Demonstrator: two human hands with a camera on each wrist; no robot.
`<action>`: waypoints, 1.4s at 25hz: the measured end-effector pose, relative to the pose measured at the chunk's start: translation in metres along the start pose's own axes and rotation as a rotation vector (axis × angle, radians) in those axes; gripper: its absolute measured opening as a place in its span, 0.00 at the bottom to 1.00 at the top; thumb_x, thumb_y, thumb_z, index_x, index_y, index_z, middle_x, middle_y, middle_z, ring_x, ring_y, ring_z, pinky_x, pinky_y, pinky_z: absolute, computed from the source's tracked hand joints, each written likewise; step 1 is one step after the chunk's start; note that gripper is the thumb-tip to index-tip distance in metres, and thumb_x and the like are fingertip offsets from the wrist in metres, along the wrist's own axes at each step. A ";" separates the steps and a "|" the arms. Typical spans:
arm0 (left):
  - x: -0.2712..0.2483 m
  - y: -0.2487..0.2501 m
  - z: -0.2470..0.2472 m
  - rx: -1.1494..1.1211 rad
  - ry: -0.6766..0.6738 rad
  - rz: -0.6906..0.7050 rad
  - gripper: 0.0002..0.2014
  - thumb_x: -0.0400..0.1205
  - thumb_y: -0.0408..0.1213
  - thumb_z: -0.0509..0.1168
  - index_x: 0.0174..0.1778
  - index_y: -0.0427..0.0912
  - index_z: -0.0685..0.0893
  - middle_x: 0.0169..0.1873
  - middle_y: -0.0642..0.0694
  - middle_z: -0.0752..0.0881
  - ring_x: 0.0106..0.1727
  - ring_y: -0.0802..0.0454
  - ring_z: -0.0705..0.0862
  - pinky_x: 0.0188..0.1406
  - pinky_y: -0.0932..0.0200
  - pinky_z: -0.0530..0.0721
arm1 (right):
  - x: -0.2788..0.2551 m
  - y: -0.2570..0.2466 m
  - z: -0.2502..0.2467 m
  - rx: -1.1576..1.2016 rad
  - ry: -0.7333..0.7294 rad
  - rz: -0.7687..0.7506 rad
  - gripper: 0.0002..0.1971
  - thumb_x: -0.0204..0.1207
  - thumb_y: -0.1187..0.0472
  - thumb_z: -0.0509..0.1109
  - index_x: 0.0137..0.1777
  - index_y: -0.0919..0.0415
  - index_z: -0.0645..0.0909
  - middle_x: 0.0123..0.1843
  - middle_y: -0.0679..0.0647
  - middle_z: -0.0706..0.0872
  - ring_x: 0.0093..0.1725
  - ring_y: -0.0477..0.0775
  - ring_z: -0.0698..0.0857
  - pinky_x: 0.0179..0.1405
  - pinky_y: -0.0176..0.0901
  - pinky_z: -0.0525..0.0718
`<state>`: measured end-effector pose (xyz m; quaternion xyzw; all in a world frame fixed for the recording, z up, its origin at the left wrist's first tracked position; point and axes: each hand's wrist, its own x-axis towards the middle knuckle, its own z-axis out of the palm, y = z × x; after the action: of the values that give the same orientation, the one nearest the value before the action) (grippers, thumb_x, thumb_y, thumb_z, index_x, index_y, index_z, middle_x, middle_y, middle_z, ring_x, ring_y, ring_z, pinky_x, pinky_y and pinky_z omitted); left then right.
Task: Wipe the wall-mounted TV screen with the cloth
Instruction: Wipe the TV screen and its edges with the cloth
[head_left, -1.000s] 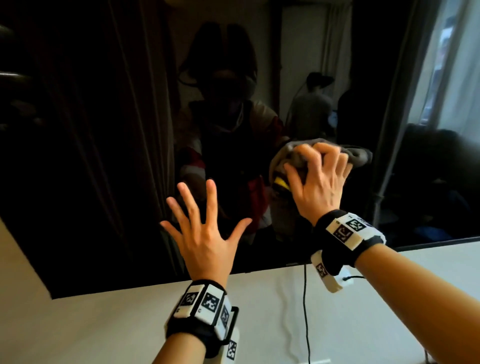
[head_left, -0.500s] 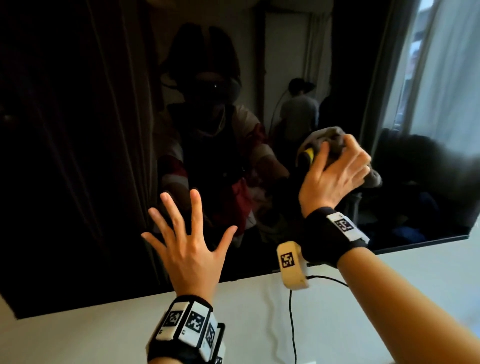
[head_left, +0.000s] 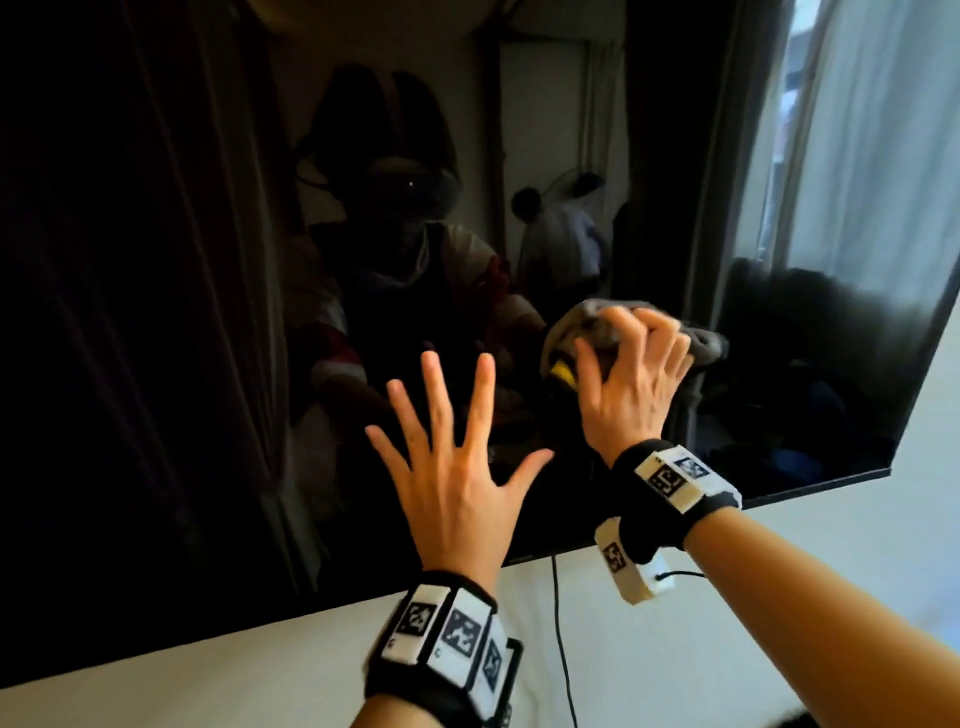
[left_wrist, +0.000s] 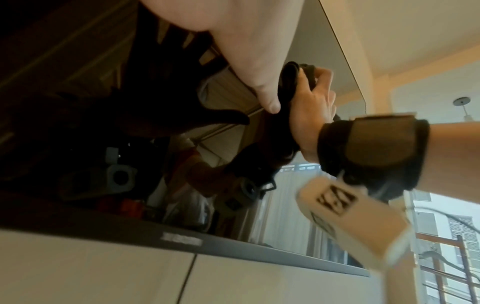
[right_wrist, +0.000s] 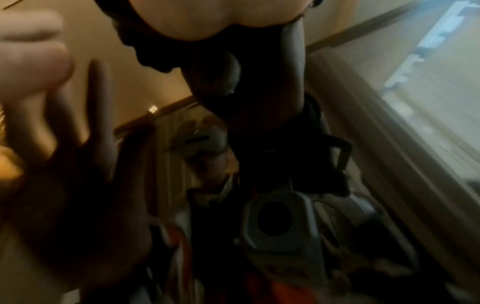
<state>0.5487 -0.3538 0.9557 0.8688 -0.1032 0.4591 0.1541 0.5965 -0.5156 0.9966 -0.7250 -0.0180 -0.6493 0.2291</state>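
The black wall-mounted TV screen (head_left: 130, 312) fills most of the head view. My right hand (head_left: 634, 374) grips a bunched grey cloth (head_left: 587, 322) with a yellow patch and presses it on the screen's lower right part. My left hand (head_left: 457, 457) lies flat on the glass just left of it, fingers straight and spread. In the left wrist view my right hand (left_wrist: 314, 107) curls round the dark cloth (left_wrist: 288, 82) beside my left thumb (left_wrist: 259, 86). The right wrist view is blurred and shows mostly reflections.
A white wall (head_left: 779, 597) runs below the TV's bottom bezel (left_wrist: 182, 240). A thin black cable (head_left: 561, 623) hangs down from the bezel between my wrists. The screen's right edge (head_left: 924, 364) is close to my right hand. The glass mirrors a window and people.
My right hand swept the cloth to the right, then back left, and now sits closer to my left hand. The left hand stayed spread on the screen.
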 end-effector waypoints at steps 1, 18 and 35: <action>0.000 0.012 0.005 0.005 -0.023 -0.005 0.53 0.70 0.70 0.67 0.87 0.56 0.50 0.87 0.40 0.47 0.85 0.32 0.46 0.75 0.21 0.52 | 0.013 0.011 -0.002 0.012 0.084 0.150 0.18 0.77 0.46 0.60 0.64 0.52 0.71 0.59 0.60 0.73 0.56 0.61 0.70 0.61 0.49 0.62; -0.006 0.041 0.041 0.089 0.029 -0.102 0.50 0.71 0.73 0.63 0.86 0.52 0.57 0.86 0.37 0.50 0.84 0.25 0.51 0.72 0.16 0.54 | 0.043 0.108 -0.036 0.059 0.050 0.119 0.18 0.75 0.43 0.62 0.62 0.49 0.70 0.58 0.58 0.73 0.56 0.58 0.70 0.58 0.49 0.63; -0.002 0.160 0.099 0.137 0.038 0.002 0.51 0.68 0.71 0.68 0.85 0.56 0.58 0.86 0.41 0.52 0.85 0.32 0.52 0.76 0.21 0.51 | 0.062 0.201 -0.067 0.059 0.050 0.106 0.17 0.75 0.43 0.62 0.61 0.47 0.69 0.59 0.57 0.72 0.55 0.59 0.69 0.57 0.46 0.61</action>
<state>0.5719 -0.5382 0.9291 0.8685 -0.0696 0.4815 0.0954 0.6090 -0.7359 0.9965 -0.7015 0.0069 -0.6532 0.2847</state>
